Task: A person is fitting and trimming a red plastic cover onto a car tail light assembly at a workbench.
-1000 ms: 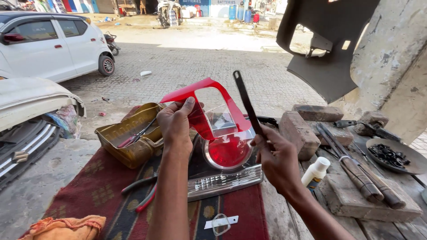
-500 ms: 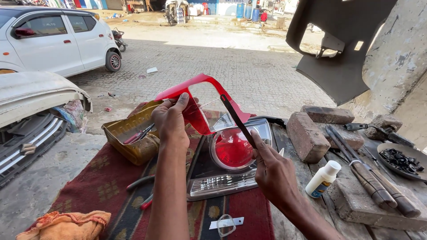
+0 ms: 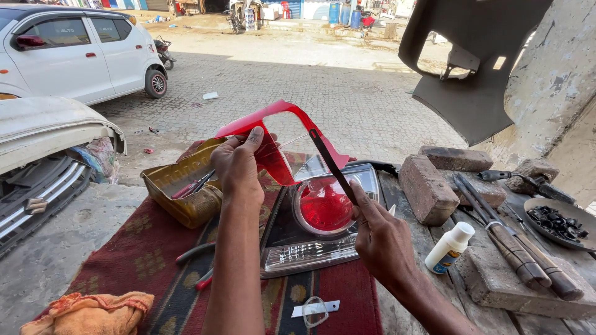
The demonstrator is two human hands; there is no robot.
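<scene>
Head view: left hand (image 3: pixel 239 164) gripped the red lens (image 3: pixel 273 139); right hand (image 3: pixel 382 239) pinched a dark blade (image 3: pixel 332 164), its tip seemingly hidden behind the lens edge.

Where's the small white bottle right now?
In the head view the small white bottle stands on the right of the bench, just right of the right hand, below the brick and left of the dark-handled tools.

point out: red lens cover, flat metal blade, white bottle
red lens cover (image 3: pixel 282 164), head view, its lower panel.
flat metal blade (image 3: pixel 332 164), head view, mid-shaft.
white bottle (image 3: pixel 448 250), head view, its body.
</scene>
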